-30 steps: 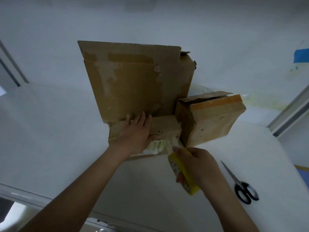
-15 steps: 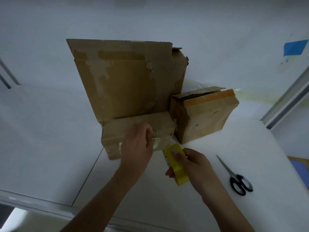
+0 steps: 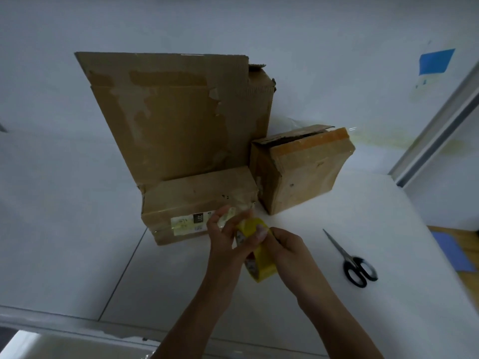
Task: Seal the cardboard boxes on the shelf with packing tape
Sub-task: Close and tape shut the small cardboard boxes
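Observation:
A low cardboard box (image 3: 197, 198) with a white label on its front sits on the white shelf (image 3: 77, 242). Behind it stands a tall worn box (image 3: 176, 120). To the right is a smaller box (image 3: 303, 167) with its top flap ajar and orange tape along one edge. Just in front of the low box's right end, my right hand (image 3: 285, 252) grips a yellow roll of packing tape (image 3: 259, 257). My left hand (image 3: 228, 234) is at the roll's top, with its fingers curled on the clear tape end.
Black-handled scissors (image 3: 355, 263) lie on the shelf to the right of my hands. A white wall rises behind the boxes, with a blue patch (image 3: 435, 60) at upper right. A grey frame post (image 3: 435, 120) runs diagonally at the right. The shelf's front edge (image 3: 77, 325) is near me.
My left hand has left the low box's top and come down to the tape roll. My right hand has brought the roll closer to the box's right end.

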